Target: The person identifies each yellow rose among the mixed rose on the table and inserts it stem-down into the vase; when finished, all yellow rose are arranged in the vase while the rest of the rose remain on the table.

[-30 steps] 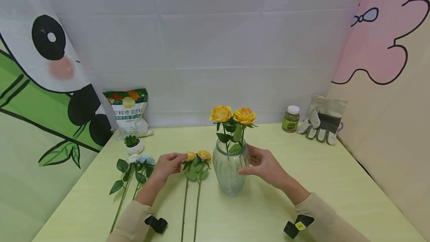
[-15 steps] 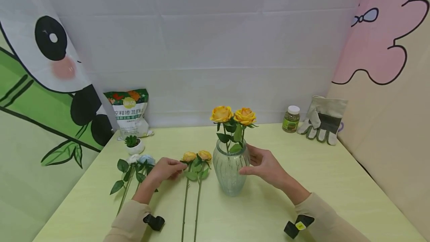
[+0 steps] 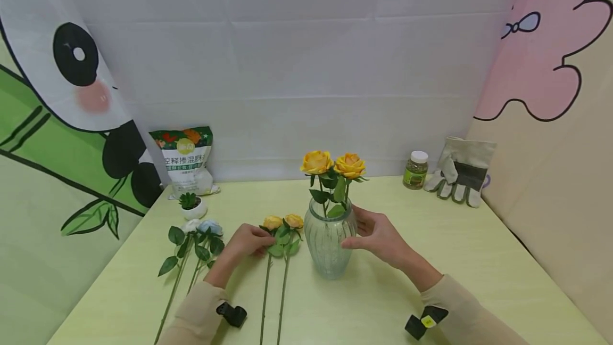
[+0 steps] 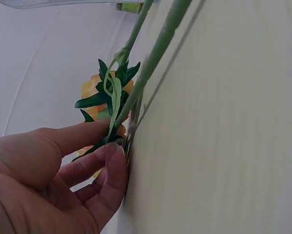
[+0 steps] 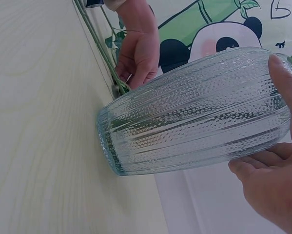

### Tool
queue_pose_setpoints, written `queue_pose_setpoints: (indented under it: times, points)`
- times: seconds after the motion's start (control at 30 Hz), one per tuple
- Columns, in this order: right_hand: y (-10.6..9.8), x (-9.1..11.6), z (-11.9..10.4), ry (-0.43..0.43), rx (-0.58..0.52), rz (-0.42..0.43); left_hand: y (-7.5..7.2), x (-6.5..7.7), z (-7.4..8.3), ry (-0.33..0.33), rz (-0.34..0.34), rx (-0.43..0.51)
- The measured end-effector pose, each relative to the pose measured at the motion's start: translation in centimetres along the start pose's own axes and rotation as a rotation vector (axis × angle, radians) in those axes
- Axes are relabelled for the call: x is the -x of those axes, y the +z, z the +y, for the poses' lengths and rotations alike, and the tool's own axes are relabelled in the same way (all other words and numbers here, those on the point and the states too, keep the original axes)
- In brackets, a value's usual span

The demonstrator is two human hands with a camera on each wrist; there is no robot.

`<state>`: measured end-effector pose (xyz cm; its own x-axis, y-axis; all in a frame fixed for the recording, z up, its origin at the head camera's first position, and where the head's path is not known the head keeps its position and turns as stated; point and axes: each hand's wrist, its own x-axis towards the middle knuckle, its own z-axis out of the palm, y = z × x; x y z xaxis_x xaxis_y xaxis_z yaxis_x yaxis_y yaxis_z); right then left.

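Pinches a yellow rose [image 3: 273,222] with the left grip [image 3: 250,240], holds a glass vase [image 3: 323,246] with the right grip [image 3: 375,236].
On the bench [image 3: 364,305] near the vase; probably light, stiff-stemmed, best lifted just below the bloom.

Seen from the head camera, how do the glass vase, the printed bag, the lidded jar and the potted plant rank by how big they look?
Largest to smallest:
1. Glass vase and printed bag: too alike to rank, and the vase is nearer
2. Lidded jar
3. Potted plant
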<state>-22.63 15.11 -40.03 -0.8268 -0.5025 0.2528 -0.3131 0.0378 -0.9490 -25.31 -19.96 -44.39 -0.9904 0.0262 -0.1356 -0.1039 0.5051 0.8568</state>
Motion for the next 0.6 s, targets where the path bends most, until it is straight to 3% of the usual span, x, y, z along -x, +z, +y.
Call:
queue_pose_setpoints:
  times: [0.13,0.4,0.6]
  points:
    - [0.0,0.0,0.1,-0.004,0.006,0.000,0.0,-0.1,-0.2,-0.010,0.001,0.030]
    - [0.0,0.0,0.1,0.004,0.001,0.001,-1.3,-0.4,-1.4,-0.113,-0.056,0.299]
    - [0.0,-0.1,0.0,0.011,0.007,0.003,-2.1,-0.5,-2.1,-0.118,-0.106,0.408]
